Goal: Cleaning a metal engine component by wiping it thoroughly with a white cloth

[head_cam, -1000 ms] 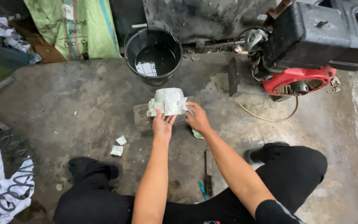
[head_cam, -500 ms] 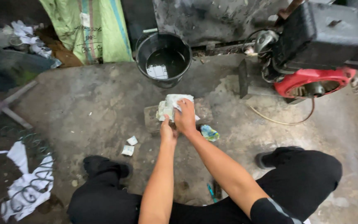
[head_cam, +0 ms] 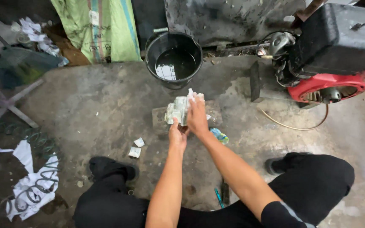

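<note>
Floor: rough grey concrete (head_cam: 85, 105), stained dark, damp patches near the bucket; the person squats on it, knees in black trousers.
Rear wall: dark, scuffed metal sheet (head_cam: 229, 19) standing behind the bucket.
Engine: black and red machine (head_cam: 330, 55) at the right rear, a thin tan hose (head_cam: 294, 126) curling from under it.
Sack: green woven sack (head_cam: 100, 27) leaning at the left rear.
Bucket: black bucket (head_cam: 174, 59) holding dark liquid, just beyond the hands.
Litter: torn white paper (head_cam: 32, 183) on dark ground at the left; two small scraps (head_cam: 135, 147) near the left knee.
Held item: crumpled, soiled white wad (head_cam: 178, 110), raised above a low block on the floor.
Left hand (head_cam: 177, 135): beneath the wad, fingers closed on its lower edge.
Right hand (head_cam: 197, 116): laid over the wad's right side, fingers gripping it.
</note>
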